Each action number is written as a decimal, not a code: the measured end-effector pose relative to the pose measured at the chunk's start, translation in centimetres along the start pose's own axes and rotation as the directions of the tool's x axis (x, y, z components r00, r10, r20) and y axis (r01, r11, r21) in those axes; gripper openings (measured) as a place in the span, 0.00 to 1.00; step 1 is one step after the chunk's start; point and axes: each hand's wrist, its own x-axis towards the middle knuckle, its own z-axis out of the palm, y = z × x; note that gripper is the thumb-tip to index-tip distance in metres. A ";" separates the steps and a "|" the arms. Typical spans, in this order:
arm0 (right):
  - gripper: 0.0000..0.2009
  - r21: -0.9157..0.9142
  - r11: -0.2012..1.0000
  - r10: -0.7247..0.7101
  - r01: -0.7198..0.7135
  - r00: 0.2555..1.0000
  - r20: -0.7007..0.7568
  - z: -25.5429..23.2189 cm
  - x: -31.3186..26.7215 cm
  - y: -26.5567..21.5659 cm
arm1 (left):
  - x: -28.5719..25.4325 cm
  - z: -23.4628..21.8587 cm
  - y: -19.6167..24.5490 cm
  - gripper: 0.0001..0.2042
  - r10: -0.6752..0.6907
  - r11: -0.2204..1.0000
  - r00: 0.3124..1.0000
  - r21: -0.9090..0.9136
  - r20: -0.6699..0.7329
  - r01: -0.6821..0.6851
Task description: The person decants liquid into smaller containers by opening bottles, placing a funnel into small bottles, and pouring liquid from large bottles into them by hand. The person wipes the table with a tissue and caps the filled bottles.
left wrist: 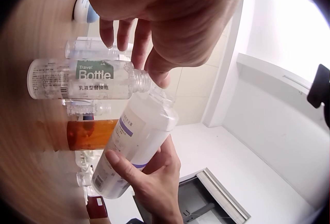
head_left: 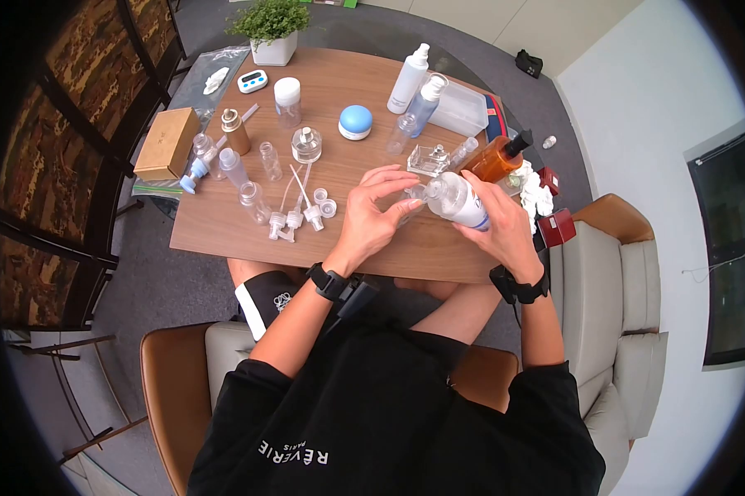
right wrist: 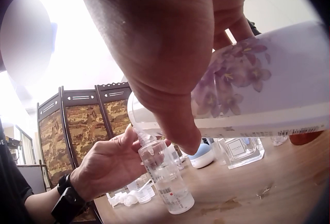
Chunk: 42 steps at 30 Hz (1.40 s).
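Note:
A clear travel bottle (left wrist: 105, 79) with a green label stands upright on the table, some clear liquid showing low inside it in the right wrist view. My left hand (head_left: 371, 213) pinches it at the neck between thumb and fingers. My right hand (head_left: 505, 227) grips a larger translucent bottle (left wrist: 142, 131) with a purple flower print (right wrist: 234, 77), fingers wrapped round its body. This bigger bottle is tilted, its open mouth right at the travel bottle's mouth. In the head view, the left hand partly covers the travel bottle.
Left of the hands lie spray pumps (head_left: 294, 219), small clear bottles and a perfume bottle (head_left: 306, 146). A blue-lidded jar (head_left: 355, 122) sits further back. An amber pump bottle (head_left: 496, 161) and a square glass bottle (head_left: 429, 159) stand close to the right hand.

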 end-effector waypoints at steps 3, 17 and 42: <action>0.41 -0.001 1.000 0.002 -0.002 1.000 0.002 -0.1 0.0 -0.1 | 0.0 0.0 0.0 0.16 0.002 1.000 1.000 0.002 0.001 -0.002; 0.42 0.082 0.996 0.029 -0.026 0.999 -0.028 0.6 -0.3 -0.1 | 0.3 0.1 0.2 0.16 0.014 1.000 1.000 -0.020 -0.005 -0.014; 0.42 0.120 0.992 0.032 -0.025 0.998 -0.055 0.9 -0.3 -0.1 | 0.3 -0.1 0.3 0.17 -0.011 1.000 1.000 -0.013 -0.005 0.011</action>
